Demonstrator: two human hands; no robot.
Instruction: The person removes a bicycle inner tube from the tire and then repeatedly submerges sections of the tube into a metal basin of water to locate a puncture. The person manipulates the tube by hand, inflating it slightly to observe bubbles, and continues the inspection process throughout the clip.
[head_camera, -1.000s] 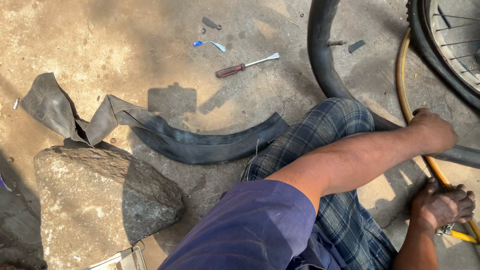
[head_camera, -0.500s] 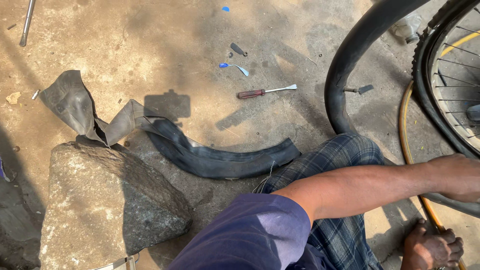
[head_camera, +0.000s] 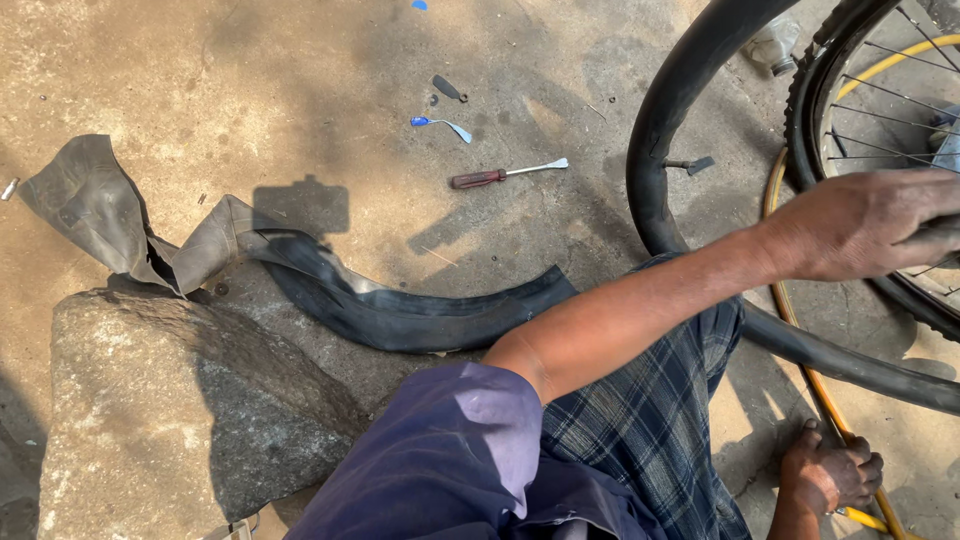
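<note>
Left hand (head_camera: 870, 225) clamps fingers over black tyre (head_camera: 815, 90) at wheel's near edge. Right hand (head_camera: 830, 475) low, fist closed on yellow rim strip (head_camera: 800, 350). Tyre arcs up-right, under left hand.

no packages, labels, signs or screens show anywhere in this view.
</note>
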